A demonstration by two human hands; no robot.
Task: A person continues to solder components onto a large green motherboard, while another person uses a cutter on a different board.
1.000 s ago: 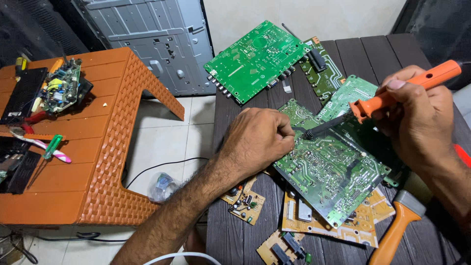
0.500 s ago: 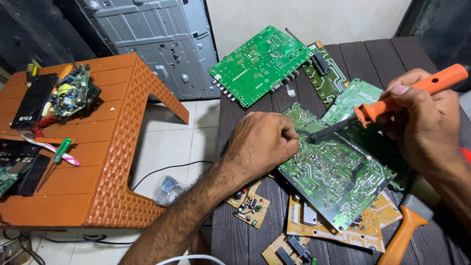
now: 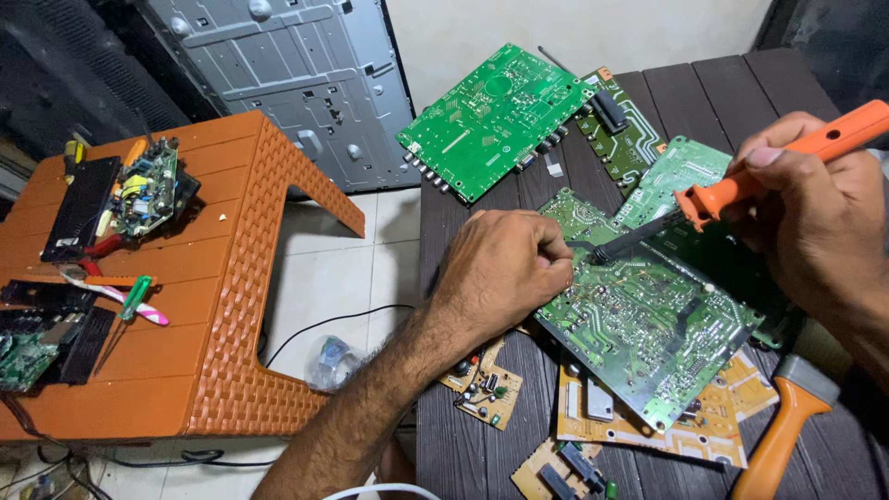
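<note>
The green circuit board (image 3: 648,324) lies tilted on the dark slatted table (image 3: 463,435), solder side up, its face crowded with silvery joints and fine pale traces (yellowish boards (image 3: 704,421) peek out beneath it). The left hand (image 3: 505,268) rests curled on the board's near edge, fingers folded against it, pinning it down. The right hand (image 3: 815,222) is wrapped firmly around an orange soldering iron (image 3: 741,190), whose dark tip touches the board's upper left area, just beside the left fingers.

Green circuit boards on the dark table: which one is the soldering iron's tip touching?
The large green board under the left hand, nearest the camera; the right hand holds the orange soldering iron. The other green boards lie farther back, untouched.
</note>
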